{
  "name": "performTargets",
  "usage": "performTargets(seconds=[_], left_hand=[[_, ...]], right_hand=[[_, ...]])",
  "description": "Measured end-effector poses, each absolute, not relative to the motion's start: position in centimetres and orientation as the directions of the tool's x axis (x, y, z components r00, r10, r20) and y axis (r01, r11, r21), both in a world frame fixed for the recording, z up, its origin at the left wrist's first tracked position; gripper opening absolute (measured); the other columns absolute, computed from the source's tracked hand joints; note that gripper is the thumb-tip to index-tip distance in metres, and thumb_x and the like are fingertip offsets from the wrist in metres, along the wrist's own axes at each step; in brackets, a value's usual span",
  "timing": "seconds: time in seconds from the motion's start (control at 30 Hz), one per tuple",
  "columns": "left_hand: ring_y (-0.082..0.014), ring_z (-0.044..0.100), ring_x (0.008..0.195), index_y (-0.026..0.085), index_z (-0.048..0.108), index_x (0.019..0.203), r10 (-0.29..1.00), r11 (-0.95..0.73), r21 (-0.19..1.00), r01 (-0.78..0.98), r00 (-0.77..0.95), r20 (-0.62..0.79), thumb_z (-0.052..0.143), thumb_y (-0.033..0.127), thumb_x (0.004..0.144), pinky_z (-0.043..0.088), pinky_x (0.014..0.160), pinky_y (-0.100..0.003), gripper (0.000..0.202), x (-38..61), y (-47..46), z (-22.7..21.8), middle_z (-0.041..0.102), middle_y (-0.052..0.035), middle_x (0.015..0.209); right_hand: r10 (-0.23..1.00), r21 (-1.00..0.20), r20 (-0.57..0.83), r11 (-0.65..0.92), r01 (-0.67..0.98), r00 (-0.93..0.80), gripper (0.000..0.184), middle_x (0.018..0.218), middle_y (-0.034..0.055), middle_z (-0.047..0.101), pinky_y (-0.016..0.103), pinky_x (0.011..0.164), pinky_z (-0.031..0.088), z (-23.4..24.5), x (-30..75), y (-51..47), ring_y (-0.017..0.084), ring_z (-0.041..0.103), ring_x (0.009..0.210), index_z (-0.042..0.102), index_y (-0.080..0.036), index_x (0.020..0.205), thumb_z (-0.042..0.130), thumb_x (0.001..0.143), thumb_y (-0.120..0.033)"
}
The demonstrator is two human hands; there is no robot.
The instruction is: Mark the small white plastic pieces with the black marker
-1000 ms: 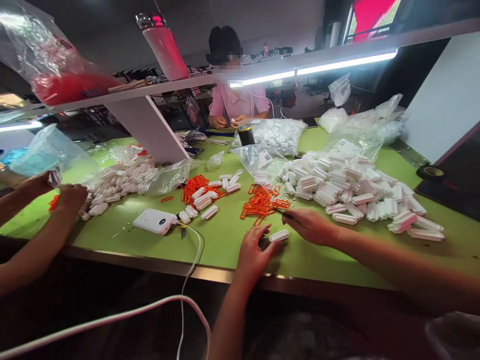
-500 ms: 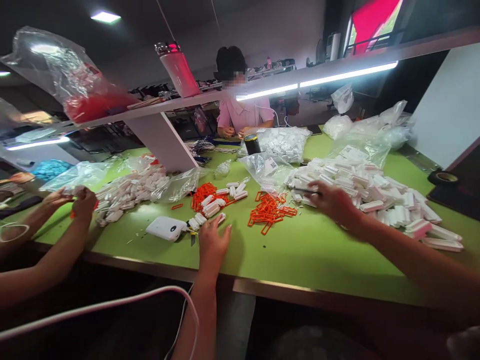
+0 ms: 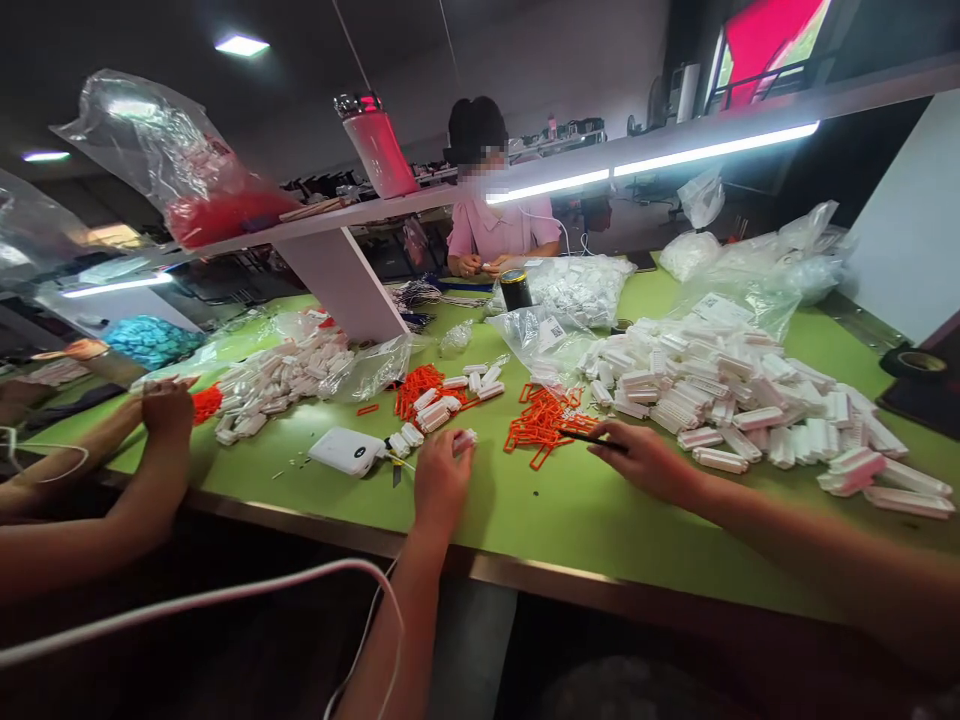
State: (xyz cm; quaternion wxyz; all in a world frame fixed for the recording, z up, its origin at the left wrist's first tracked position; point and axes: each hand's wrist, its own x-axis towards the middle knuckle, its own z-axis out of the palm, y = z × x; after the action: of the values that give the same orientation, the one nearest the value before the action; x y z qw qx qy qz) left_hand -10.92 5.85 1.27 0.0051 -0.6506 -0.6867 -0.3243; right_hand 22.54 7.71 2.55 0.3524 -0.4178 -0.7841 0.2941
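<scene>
My left hand is closed around a small white plastic piece, whose end shows past the fingertips. My right hand grips a slim black tool that looks like tweezers. Its tip reaches the right side of a heap of orange rectangular plastic frames; whether it touches one I cannot tell. Just beyond my left hand, several white pieces lie on and beside a second orange heap. A large pile of white plastic pieces spreads behind and right of my right hand.
A white device with a cable lies left of my left hand. Clear bags and a black can stand farther back. A shelf crosses above the green table. A co-worker's hands work at left; another person sits opposite.
My right hand has moved left with the black tool, from the white pile to the orange frames. My left thumb has come in against the white piece. The view has shifted slightly.
</scene>
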Motion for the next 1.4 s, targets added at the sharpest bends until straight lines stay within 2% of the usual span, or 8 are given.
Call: performTargets(seconds=[0.17,0.33,0.47,0.63,0.77,0.93,1.13,1.4], left_hand=[[-0.0238,0.067,0.101,0.025,0.074,0.114,0.908,-0.335,0.604,0.723,0.076,0.413,0.068,0.021,0.090,0.055,0.096,-0.040,0.024,-4.1,1.6,0.7,0.070,-0.0066,0.105],[-0.0242,0.065,0.107,0.027,0.076,0.122,0.924,-0.377,0.661,0.649,0.211,0.319,0.065,0.014,0.090,0.055,0.100,-0.042,0.036,0.3,-0.2,0.3,0.067,-0.0086,0.110],[-0.0260,0.063,0.112,0.026,0.075,0.125,0.917,-0.398,0.685,0.610,0.290,0.275,0.066,0.022,0.093,0.053,0.104,-0.045,0.034,-0.1,-0.3,0.5,0.069,-0.0098,0.114],[-0.0279,0.062,0.112,0.023,0.073,0.127,0.935,-0.355,0.698,0.622,0.222,0.278,0.065,0.032,0.097,0.052,0.103,-0.046,0.033,-0.3,-0.6,0.4,0.070,-0.0112,0.117],[-0.0279,0.061,0.107,0.021,0.078,0.110,0.936,-0.338,0.644,0.686,0.172,0.308,0.065,0.033,0.096,0.051,0.098,-0.045,0.022,0.1,-0.8,0.5,0.070,-0.0107,0.108],[-0.0248,0.064,0.098,0.021,0.072,0.097,0.948,-0.317,0.708,0.631,0.182,0.262,0.071,0.032,0.093,0.051,0.091,-0.040,0.011,0.1,-0.6,0.8,0.070,-0.0061,0.098],[-0.0231,0.065,0.094,0.022,0.073,0.096,0.952,-0.305,0.739,0.600,0.169,0.256,0.075,0.028,0.090,0.051,0.087,-0.036,0.008,0.1,-0.5,0.7,0.071,-0.0041,0.094],[-0.0226,0.064,0.095,0.022,0.077,0.097,0.959,-0.282,0.772,0.569,0.144,0.244,0.078,0.025,0.088,0.051,0.088,-0.036,0.010,0.2,-0.4,0.6,0.070,-0.0043,0.094]], right_hand=[[0.896,-0.822,0.205,0.376,0.428,-0.394,0.040,0.067,-0.0022,0.058,0.026,0.057,0.037,1.5,22.4,8.1,0.015,0.050,0.061,0.063,-0.021,0.085,0.056,0.095,-0.059],[0.906,-0.857,0.193,0.342,0.385,-0.375,0.041,0.071,-0.0011,0.059,0.028,0.062,0.040,1.6,22.2,7.9,0.016,0.051,0.067,0.059,-0.022,0.079,0.056,0.093,-0.060],[0.914,-0.891,0.194,0.316,0.326,-0.355,0.042,0.072,-0.0011,0.058,0.028,0.063,0.040,1.9,21.9,7.3,0.016,0.051,0.067,0.059,-0.022,0.081,0.054,0.092,-0.062],[0.915,-0.948,0.151,0.241,0.209,-0.374,0.049,0.066,-0.0024,0.054,0.028,0.059,0.044,2.6,21.9,6.5,0.016,0.051,0.060,0.061,-0.022,0.087,0.046,0.098,-0.067],[0.890,-0.943,0.205,0.291,0.162,-0.406,0.058,0.080,0.0034,0.065,0.032,0.074,0.053,2.9,21.8,6.1,0.019,0.063,0.077,0.062,-0.023,0.084,0.038,0.100,-0.073],[0.911,-0.956,0.223,0.273,0.102,-0.348,0.057,0.078,0.0024,0.063,0.031,0.070,0.054,2.2,21.2,5.8,0.019,0.062,0.072,0.065,-0.022,0.089,0.051,0.094,-0.077],[0.908,-0.985,0.159,0.172,-0.001,-0.388,0.050,0.076,0.0012,0.067,0.032,0.071,0.057,1.6,20.6,5.3,0.018,0.067,0.071,0.065,-0.022,0.095,0.068,0.086,-0.071],[0.889,-0.970,0.147,0.216,0.113,-0.434,0.040,0.071,0.0002,0.068,0.029,0.061,0.053,1.7,20.8,5.1,0.018,0.066,0.065,0.066,-0.024,0.090,0.067,0.089,-0.064]])
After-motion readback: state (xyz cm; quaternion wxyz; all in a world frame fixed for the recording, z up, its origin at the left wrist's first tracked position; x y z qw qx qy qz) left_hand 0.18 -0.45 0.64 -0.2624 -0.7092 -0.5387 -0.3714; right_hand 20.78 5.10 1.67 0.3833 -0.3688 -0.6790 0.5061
